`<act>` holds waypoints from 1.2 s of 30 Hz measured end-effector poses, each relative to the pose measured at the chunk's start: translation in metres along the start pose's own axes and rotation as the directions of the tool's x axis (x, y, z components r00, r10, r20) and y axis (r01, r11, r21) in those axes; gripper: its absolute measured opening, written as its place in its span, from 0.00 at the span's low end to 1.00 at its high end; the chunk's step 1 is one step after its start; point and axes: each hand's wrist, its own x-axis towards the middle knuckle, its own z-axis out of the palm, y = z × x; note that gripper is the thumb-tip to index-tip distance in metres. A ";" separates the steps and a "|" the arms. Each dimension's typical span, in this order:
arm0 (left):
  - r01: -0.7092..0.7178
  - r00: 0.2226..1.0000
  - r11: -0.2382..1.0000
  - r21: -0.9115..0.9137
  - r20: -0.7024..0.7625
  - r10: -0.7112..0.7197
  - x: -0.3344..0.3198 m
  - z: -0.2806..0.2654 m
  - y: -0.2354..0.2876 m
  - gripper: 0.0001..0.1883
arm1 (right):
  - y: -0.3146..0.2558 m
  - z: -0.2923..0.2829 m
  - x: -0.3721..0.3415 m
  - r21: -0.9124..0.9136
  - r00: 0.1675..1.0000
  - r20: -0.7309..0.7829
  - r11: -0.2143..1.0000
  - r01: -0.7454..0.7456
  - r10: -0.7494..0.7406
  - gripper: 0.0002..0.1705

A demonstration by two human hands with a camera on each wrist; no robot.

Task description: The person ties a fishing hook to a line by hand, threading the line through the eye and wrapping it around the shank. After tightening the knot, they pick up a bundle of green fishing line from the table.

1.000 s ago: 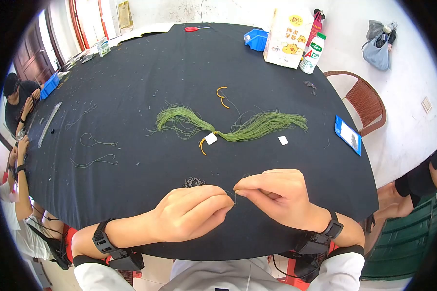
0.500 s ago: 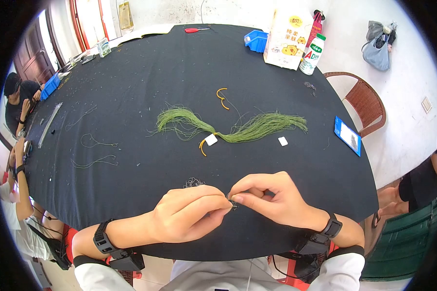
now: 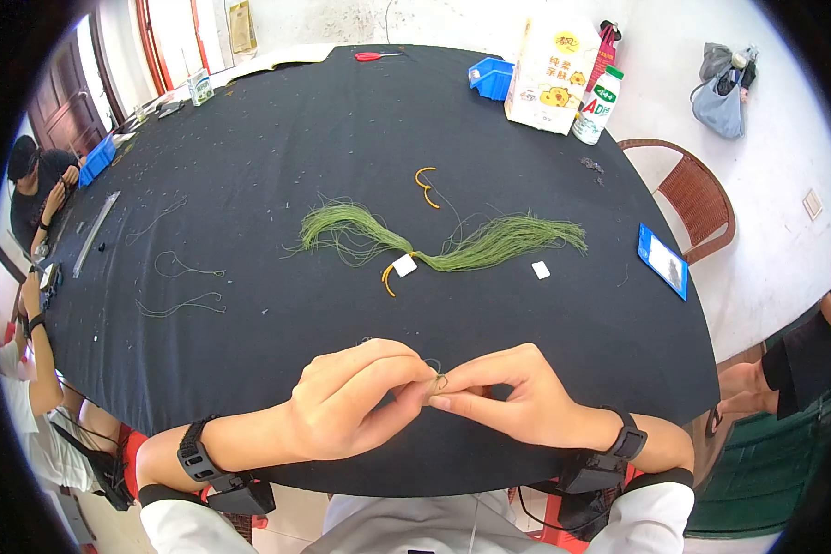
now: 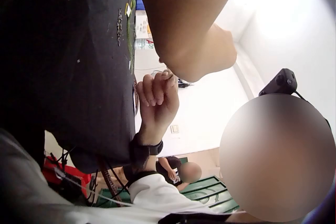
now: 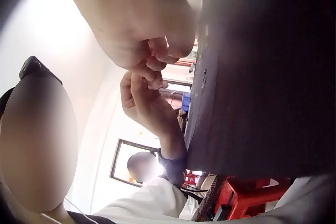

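Close over the front of the black-covered table, my left hand (image 3: 355, 399) and right hand (image 3: 517, 395) meet fingertip to fingertip. My left thumb and forefinger pinch a tiny fish hook, mostly hidden by the fingers. The right thumb and forefinger pinch a thin green line (image 3: 432, 364) that makes a small loop at the fingertips. Beyond them lies a bundle of green line (image 3: 517, 242), gathered at its middle beside a white tag (image 3: 404, 266). In the left wrist view, a pile of small dark hooks (image 4: 119, 27) sits on the cloth.
Yellow curved pieces (image 3: 427, 187) and a white square (image 3: 540, 270) lie near the bundle. Loose line loops (image 3: 189, 265) are at left. A blue packet (image 3: 662, 262) lies at the right edge; a tissue pack (image 3: 547, 78), bottle (image 3: 597, 106) and blue bin (image 3: 491, 79) stand behind.
My right hand has moved left and slightly down, its fingertips coming up against those of the left. The left hand has risen slightly and now covers most of the hook pile.
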 end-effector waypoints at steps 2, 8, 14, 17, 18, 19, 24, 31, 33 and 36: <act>0.003 1.000 1.000 0.016 0.004 -0.003 -0.001 0.001 -0.001 0.12 | 0.002 0.007 -0.002 -0.131 0.983 -0.071 0.978 0.160 -0.171 0.09; -0.015 0.999 0.997 0.069 0.048 0.012 -0.005 0.003 -0.004 0.13 | 0.000 0.010 -0.003 -0.455 0.876 -0.045 0.791 0.409 -0.480 0.08; -0.077 0.990 0.996 0.054 0.123 0.070 -0.005 0.003 -0.006 0.15 | -0.013 0.001 -0.004 -0.642 0.781 -0.091 0.635 0.428 -0.618 0.09; -0.076 0.988 0.996 0.054 0.138 0.068 -0.005 0.003 -0.005 0.15 | -0.012 -0.003 0.000 -0.642 0.746 -0.132 0.630 0.437 -0.653 0.09; -0.075 0.988 0.996 0.055 0.138 0.067 -0.005 0.003 -0.005 0.15 | -0.012 -0.003 0.000 -0.640 0.748 -0.132 0.632 0.437 -0.651 0.09; -0.074 0.988 0.996 0.056 0.137 0.066 -0.005 0.003 -0.005 0.15 | -0.011 -0.003 0.000 -0.634 0.744 -0.134 0.634 0.443 -0.655 0.10; -0.073 0.986 0.997 0.038 0.155 0.066 -0.004 0.003 -0.005 0.15 | -0.009 -0.006 -0.001 -0.661 0.760 -0.085 0.607 0.442 -0.645 0.10; -0.051 0.987 0.999 -0.019 0.153 0.053 -0.004 0.000 -0.001 0.14 | -0.001 -0.010 0.007 -0.508 0.860 -0.172 0.791 0.341 -0.481 0.07; -0.039 0.990 0.999 -0.034 0.134 0.043 -0.003 -0.001 -0.001 0.14 | 0.001 -0.009 0.007 -0.374 0.921 -0.175 0.889 0.265 -0.348 0.05; -0.032 0.995 0.998 -0.050 0.096 0.037 -0.003 0.000 0.000 0.14 | 0.003 -0.011 0.006 -0.211 0.990 -0.070 0.972 0.107 -0.125 0.05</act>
